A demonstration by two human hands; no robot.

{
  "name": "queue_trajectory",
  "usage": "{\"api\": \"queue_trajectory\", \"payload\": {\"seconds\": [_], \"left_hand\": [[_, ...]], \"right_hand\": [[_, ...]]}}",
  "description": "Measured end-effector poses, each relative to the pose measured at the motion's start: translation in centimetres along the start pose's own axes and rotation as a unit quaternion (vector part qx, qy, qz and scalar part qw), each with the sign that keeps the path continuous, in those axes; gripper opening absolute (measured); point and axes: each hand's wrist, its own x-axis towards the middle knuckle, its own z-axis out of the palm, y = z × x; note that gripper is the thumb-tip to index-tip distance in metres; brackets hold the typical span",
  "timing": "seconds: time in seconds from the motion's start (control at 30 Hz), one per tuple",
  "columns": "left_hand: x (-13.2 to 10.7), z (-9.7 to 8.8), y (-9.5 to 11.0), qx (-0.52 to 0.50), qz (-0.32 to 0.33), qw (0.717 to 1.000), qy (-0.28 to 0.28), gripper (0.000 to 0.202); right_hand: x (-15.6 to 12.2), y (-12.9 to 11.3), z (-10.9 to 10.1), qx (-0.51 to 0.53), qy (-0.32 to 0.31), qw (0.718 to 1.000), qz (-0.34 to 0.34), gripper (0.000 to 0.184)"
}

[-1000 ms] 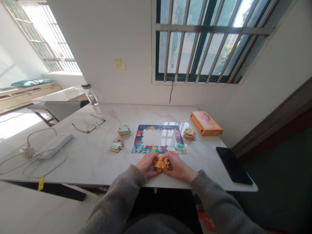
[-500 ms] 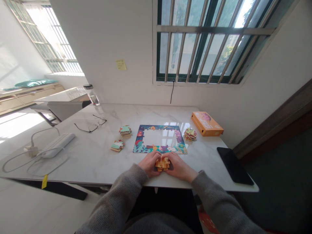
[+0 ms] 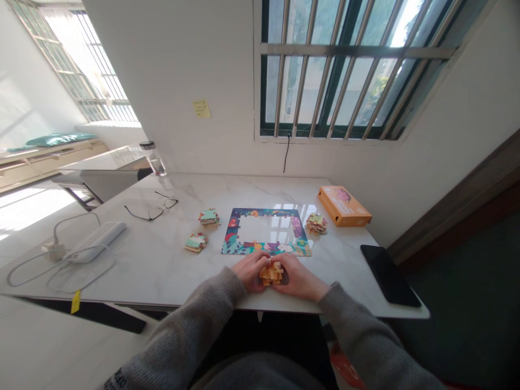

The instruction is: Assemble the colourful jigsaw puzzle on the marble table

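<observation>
Grip is closed from both sides: the left hand (image 3: 249, 272) and right hand (image 3: 300, 279) clench a stack of orange puzzle pieces (image 3: 271, 274) near the front edge of the surface (image 3: 162, 276), just below the puzzle border (image 3: 266, 233). Squeezed unevenly, the stack could slip and scatter, nudging the border. Writing on the yellow sticky note (image 3: 201, 108) and orange box (image 3: 344, 206) is too small to read.
</observation>
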Motion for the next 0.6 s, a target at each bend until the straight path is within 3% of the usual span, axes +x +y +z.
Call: {"api": "queue_trajectory", "payload": {"seconds": [0.27,0.43,0.6], "left_hand": [[0.30,0.22,0.34,-0.003,0.006,0.999,0.038,0.045],[0.29,0.04,0.49,-0.026,-0.046,0.997,0.052,0.041],[-0.11,-0.16,0.65,-0.018,-0.072,0.995,0.069,0.043]], "right_hand": [[-0.07,0.68,0.36,-0.020,0.014,1.000,-0.013,0.058],[0.20,0.83,0.26,-0.061,0.027,0.997,-0.026,0.052],[0.24,0.26,-0.20,-0.039,0.038,0.998,-0.031,0.045]]}}
